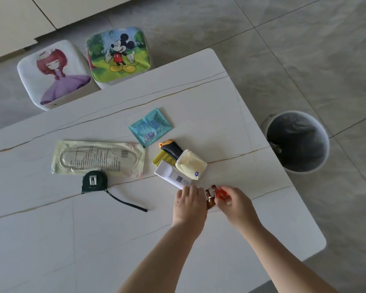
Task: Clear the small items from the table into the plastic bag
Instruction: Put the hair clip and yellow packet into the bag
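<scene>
Two hands (211,199) | brown item (210,203) half-hidden | red item (221,193) unclear

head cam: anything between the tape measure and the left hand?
Bare tabletop, except the tape measure's black strap trailing toward the left hand, ending short of it. Head view.

Both our bare forearms reach forward from the lower edge, converging toward each other. Our left hand (188,205) lies palm down, knuckles up, fingers bent forward. Our right hand (234,200) sits just beside it, fingers curled inward in a pinch, wrist angled toward the left.
</scene>
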`<act>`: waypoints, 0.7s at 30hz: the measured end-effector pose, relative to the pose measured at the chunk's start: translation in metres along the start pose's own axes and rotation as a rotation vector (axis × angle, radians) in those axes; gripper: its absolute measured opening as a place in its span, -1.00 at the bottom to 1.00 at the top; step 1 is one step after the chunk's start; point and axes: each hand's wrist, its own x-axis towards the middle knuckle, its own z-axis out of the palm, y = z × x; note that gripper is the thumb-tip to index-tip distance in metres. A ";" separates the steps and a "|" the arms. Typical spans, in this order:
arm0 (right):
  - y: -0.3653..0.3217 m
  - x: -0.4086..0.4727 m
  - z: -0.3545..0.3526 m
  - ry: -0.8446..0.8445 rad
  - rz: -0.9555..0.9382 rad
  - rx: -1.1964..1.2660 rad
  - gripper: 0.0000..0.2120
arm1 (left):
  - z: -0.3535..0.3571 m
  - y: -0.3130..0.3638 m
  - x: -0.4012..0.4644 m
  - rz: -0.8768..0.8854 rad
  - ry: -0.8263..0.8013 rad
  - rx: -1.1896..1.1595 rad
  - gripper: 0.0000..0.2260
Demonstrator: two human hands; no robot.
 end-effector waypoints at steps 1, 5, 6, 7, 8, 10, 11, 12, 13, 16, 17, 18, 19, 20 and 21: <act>-0.008 0.000 -0.002 -0.015 -0.022 0.017 -0.80 | -0.003 -0.003 -0.001 0.009 -0.026 -0.034 -0.61; -0.033 0.006 -0.004 -0.073 -0.036 0.142 -0.61 | -0.021 -0.022 -0.013 -0.030 -0.099 -0.145 -0.51; -0.038 0.008 -0.003 -0.069 -0.035 0.164 -0.60 | -0.027 -0.026 -0.018 -0.042 -0.079 -0.181 -0.46; -0.044 0.011 -0.003 -0.050 -0.041 0.176 -0.60 | -0.034 -0.029 -0.023 -0.049 -0.057 -0.209 -0.41; -0.051 0.015 -0.003 -0.025 -0.039 0.171 -0.62 | -0.039 -0.033 -0.028 -0.043 -0.046 -0.205 -0.38; -0.064 0.026 -0.001 0.046 -0.052 0.137 -0.68 | -0.043 -0.042 -0.034 -0.056 -0.012 -0.174 -0.40; -0.070 0.033 0.001 0.084 -0.063 0.111 -0.72 | -0.042 -0.048 -0.036 -0.089 0.001 -0.175 -0.44; -0.075 0.039 0.004 0.107 -0.070 0.070 -0.74 | -0.041 -0.055 -0.036 -0.140 0.012 -0.195 -0.51; -0.081 0.045 0.006 0.127 -0.086 0.011 -0.75 | -0.040 -0.062 -0.035 -0.203 0.022 -0.233 -0.57; -0.086 0.055 0.021 0.171 -0.200 -0.287 -0.70 | -0.035 -0.079 -0.033 -0.380 0.035 -0.370 -0.69; -0.083 0.058 0.027 0.165 -0.251 -0.408 -0.65 | -0.032 -0.083 -0.034 -0.418 0.035 -0.406 -0.70; -0.078 0.060 0.034 0.153 -0.275 -0.507 -0.59 | -0.030 -0.086 -0.035 -0.438 0.030 -0.435 -0.70; -0.075 0.060 0.040 0.147 -0.279 -0.580 -0.51 | -0.027 -0.089 -0.036 -0.447 0.023 -0.459 -0.70; -0.074 0.060 0.044 0.151 -0.259 -0.610 -0.45 | -0.025 -0.091 -0.038 -0.450 0.015 -0.477 -0.71; -0.074 0.059 0.047 0.153 -0.218 -0.592 -0.43 | -0.024 -0.092 -0.040 -0.451 0.011 -0.494 -0.73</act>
